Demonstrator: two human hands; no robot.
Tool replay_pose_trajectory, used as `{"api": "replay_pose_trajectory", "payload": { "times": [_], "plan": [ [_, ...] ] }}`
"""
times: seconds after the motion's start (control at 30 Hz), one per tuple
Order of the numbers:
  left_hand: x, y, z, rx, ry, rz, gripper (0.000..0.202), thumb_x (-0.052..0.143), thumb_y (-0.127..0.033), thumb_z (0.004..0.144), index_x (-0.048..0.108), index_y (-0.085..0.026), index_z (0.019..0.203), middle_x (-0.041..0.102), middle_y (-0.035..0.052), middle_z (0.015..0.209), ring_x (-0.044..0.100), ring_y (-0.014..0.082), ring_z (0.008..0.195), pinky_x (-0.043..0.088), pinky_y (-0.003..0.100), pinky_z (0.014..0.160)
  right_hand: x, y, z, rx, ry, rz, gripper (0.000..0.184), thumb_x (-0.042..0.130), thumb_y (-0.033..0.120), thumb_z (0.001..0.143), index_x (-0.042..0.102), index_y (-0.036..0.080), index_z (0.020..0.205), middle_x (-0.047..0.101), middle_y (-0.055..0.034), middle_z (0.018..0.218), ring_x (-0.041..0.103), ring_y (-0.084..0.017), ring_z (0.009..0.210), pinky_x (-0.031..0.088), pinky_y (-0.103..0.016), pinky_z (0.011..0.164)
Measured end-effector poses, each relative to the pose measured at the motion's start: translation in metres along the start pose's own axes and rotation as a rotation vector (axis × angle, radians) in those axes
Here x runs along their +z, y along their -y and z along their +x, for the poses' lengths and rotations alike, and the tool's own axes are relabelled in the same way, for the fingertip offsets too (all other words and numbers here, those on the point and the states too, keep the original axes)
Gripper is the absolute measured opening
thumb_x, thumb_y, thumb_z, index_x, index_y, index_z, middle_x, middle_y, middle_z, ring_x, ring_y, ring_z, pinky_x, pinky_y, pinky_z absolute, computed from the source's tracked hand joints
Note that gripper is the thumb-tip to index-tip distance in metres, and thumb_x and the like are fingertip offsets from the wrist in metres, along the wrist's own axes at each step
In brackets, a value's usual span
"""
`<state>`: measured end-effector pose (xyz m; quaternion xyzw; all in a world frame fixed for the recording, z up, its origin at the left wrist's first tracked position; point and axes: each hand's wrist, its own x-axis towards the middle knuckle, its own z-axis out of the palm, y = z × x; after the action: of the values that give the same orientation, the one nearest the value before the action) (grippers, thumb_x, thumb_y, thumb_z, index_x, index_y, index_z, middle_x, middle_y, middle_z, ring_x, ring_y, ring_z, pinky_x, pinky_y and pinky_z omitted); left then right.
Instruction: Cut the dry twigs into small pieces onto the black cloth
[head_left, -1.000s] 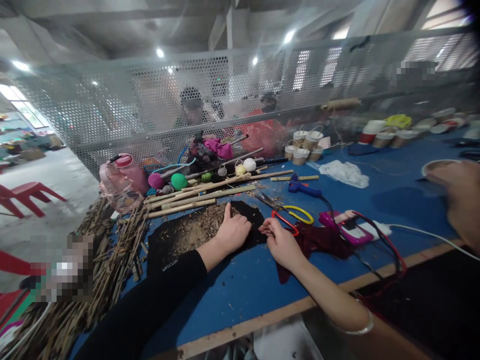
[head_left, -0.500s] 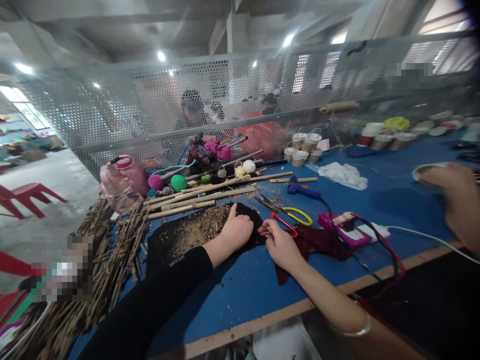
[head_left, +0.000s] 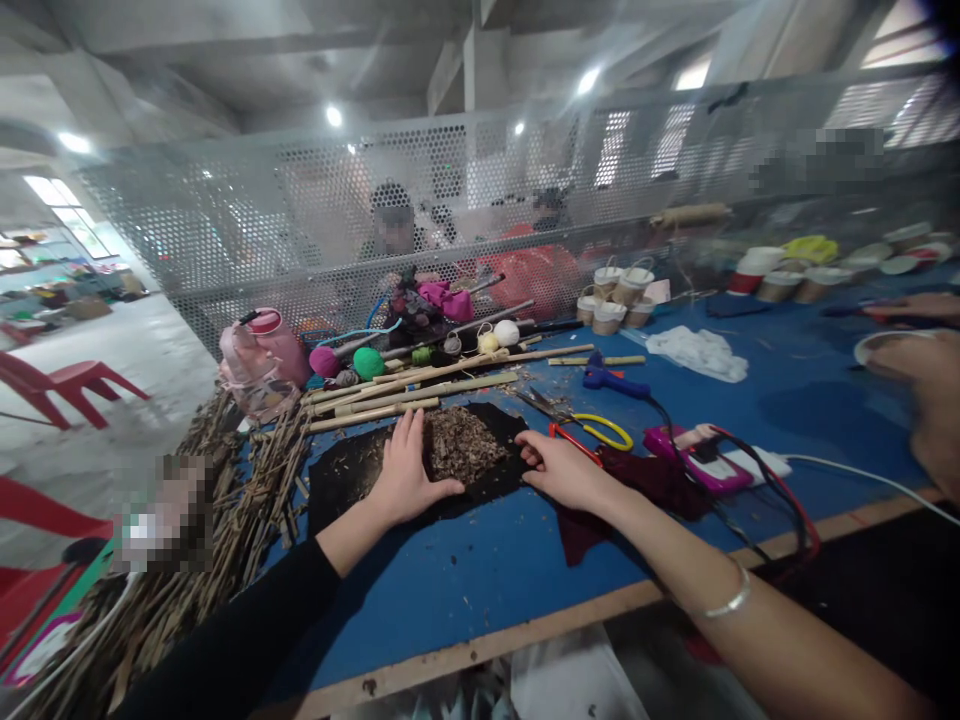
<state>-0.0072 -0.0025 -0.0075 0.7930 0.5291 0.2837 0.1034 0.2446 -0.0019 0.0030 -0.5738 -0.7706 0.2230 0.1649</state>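
Note:
A black cloth [head_left: 330, 487] lies on the blue table with a heap of brown dry plant bits [head_left: 466, 447] on it. My left hand [head_left: 405, 470] rests at the heap's left side, fingers stretched together and thumb spread out to the right. At the cloth's right edge is my right hand [head_left: 559, 468], its fingers curled and closed on the edge; the fingertips are partly hidden. Just behind the right hand lie scissors [head_left: 604, 432] with one yellow and one red handle. A dark red cloth [head_left: 652, 480] is partly under my right wrist.
Bamboo sticks [head_left: 420, 392], yarn balls [head_left: 368, 363] and a pink bottle [head_left: 274, 345] lie beyond the cloth. Bundled dry stalks [head_left: 217, 530] cover the left side. To the right are a blue glue gun [head_left: 611, 380], a purple power strip [head_left: 701, 460], white plastic [head_left: 697, 352] and another person's blurred hand [head_left: 911, 365].
My left hand has moved left from the heap's right side to its left, and its fingers have opened out. The heap is now gathered further right. My right hand stays at the cloth's edge.

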Motion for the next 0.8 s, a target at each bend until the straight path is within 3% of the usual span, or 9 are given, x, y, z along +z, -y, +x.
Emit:
{"api": "replay_pose_trajectory", "payload": {
  "times": [0.07, 0.17, 0.33, 0.43, 0.5, 0.63, 0.73, 0.8],
  "plan": [
    [-0.001, 0.012, -0.002, -0.023, 0.089, 0.010, 0.121, 0.070, -0.060, 0.052, 0.005, -0.011, 0.142, 0.012, 0.0248, 0.146, 0.011, 0.0376, 0.135, 0.019, 0.054, 0.105, -0.006, 0.007, 0.015, 0.024, 0.051, -0.052, 0.058, 0.065, 0.017, 0.064, 0.048, 0.016, 0.120, 0.062, -0.0078, 0.100, 0.061, -0.018, 0.087, 0.046, -0.024, 0.071],
    [-0.001, 0.015, 0.003, -0.082, 0.165, 0.048, 0.124, 0.074, -0.056, 0.047, 0.009, -0.008, 0.142, 0.021, 0.0259, 0.143, 0.019, 0.0379, 0.133, 0.022, 0.051, 0.105, -0.007, 0.019, 0.036, 0.040, 0.081, -0.095, 0.078, 0.074, 0.017, 0.053, 0.045, 0.015, 0.126, 0.063, -0.0105, 0.102, 0.060, -0.023, 0.092, 0.044, -0.026, 0.072],
    [-0.005, 0.009, 0.021, -0.128, 0.255, -0.015, 0.123, 0.079, -0.045, 0.045, 0.013, -0.009, 0.141, 0.035, 0.0243, 0.135, 0.037, 0.0343, 0.125, 0.031, 0.043, 0.102, 0.000, 0.034, 0.058, -0.011, 0.153, -0.082, 0.080, 0.075, 0.020, 0.052, 0.046, 0.015, 0.126, 0.065, -0.0061, 0.090, 0.062, -0.020, 0.077, 0.043, -0.024, 0.060],
    [-0.009, 0.010, 0.027, -0.044, 0.264, -0.038, 0.114, 0.080, -0.041, 0.046, 0.022, -0.010, 0.139, 0.042, 0.0215, 0.132, 0.043, 0.0316, 0.121, 0.033, 0.039, 0.100, 0.002, 0.039, 0.061, -0.080, 0.172, -0.039, 0.090, 0.076, 0.024, 0.053, 0.036, 0.018, 0.133, 0.065, -0.0014, 0.085, 0.061, -0.016, 0.071, 0.043, -0.022, 0.057],
    [-0.010, 0.011, 0.029, -0.003, 0.246, -0.029, 0.098, 0.079, -0.038, 0.050, 0.036, -0.010, 0.133, 0.049, 0.0188, 0.127, 0.047, 0.0294, 0.116, 0.036, 0.037, 0.098, 0.004, 0.040, 0.061, -0.146, 0.163, -0.018, 0.094, 0.077, 0.027, 0.053, 0.032, 0.018, 0.135, 0.065, -0.0013, 0.086, 0.061, -0.016, 0.072, 0.043, -0.022, 0.058],
    [-0.010, 0.008, 0.025, 0.014, 0.231, 0.029, 0.047, 0.073, -0.029, 0.063, 0.060, -0.016, 0.107, 0.065, 0.0100, 0.104, 0.059, 0.0232, 0.096, 0.043, 0.029, 0.082, 0.011, 0.043, 0.058, -0.243, 0.100, -0.091, 0.069, 0.075, 0.026, 0.057, 0.049, 0.015, 0.120, 0.066, -0.0064, 0.092, 0.062, -0.019, 0.080, 0.044, -0.024, 0.065],
    [-0.008, 0.003, 0.022, 0.020, 0.253, 0.127, 0.015, 0.067, -0.023, 0.069, 0.065, -0.016, 0.082, 0.069, 0.0074, 0.088, 0.062, 0.0211, 0.085, 0.043, 0.026, 0.074, 0.016, 0.045, 0.055, -0.279, 0.078, -0.134, 0.044, 0.070, 0.020, 0.062, 0.059, 0.016, 0.104, 0.066, -0.0079, 0.100, 0.060, -0.021, 0.093, 0.042, -0.024, 0.074],
    [-0.008, 0.000, 0.023, 0.014, 0.287, 0.183, 0.005, 0.063, -0.020, 0.072, 0.065, -0.016, 0.074, 0.069, 0.0075, 0.083, 0.062, 0.0205, 0.082, 0.042, 0.026, 0.072, 0.016, 0.048, 0.056, -0.302, 0.089, -0.159, 0.029, 0.066, 0.015, 0.064, 0.063, 0.017, 0.093, 0.067, -0.0067, 0.096, 0.060, -0.021, 0.093, 0.041, -0.023, 0.075]
  ]
}}
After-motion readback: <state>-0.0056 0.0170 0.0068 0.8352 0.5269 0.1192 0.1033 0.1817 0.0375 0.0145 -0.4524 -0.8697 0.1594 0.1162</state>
